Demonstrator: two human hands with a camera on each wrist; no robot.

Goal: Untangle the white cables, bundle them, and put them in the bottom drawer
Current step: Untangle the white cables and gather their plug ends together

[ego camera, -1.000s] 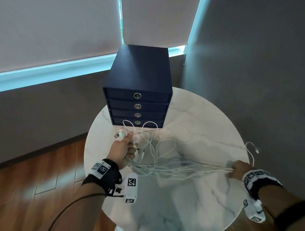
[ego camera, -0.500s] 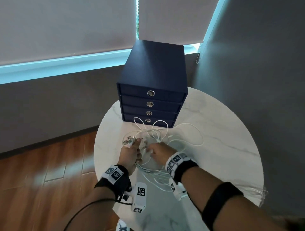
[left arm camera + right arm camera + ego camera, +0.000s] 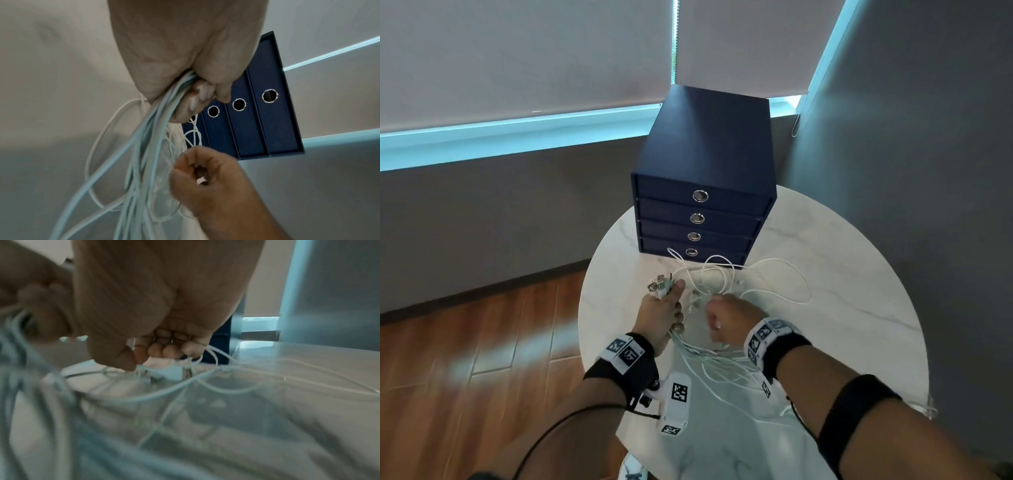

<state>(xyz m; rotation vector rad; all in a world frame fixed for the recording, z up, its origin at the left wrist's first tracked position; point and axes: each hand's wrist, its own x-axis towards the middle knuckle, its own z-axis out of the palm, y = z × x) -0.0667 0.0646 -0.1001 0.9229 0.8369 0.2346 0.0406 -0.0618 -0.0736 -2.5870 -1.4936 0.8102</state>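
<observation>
The left hand (image 3: pixel 659 317) grips a bunch of white cables (image 3: pixel 722 359) at frame centre, with the plug ends (image 3: pixel 659 284) protruding above the thumb. The right hand (image 3: pixel 726 318), just beside it, has fingers curled around loose cable strands on the round marble table (image 3: pixel 842 291). The remaining loops lie in front of the closed bottom drawer (image 3: pixel 719 254) of the navy drawer unit (image 3: pixel 709 144).

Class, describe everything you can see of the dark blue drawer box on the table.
The drawer box is dark blue, matte, cardboard-like, with four stacked drawers, all shut, each with a round metal-rimmed finger hole. It stands upright at the far edge of the round marble table. White cables loop against the bottom drawer. Neither hand touches it.
</observation>
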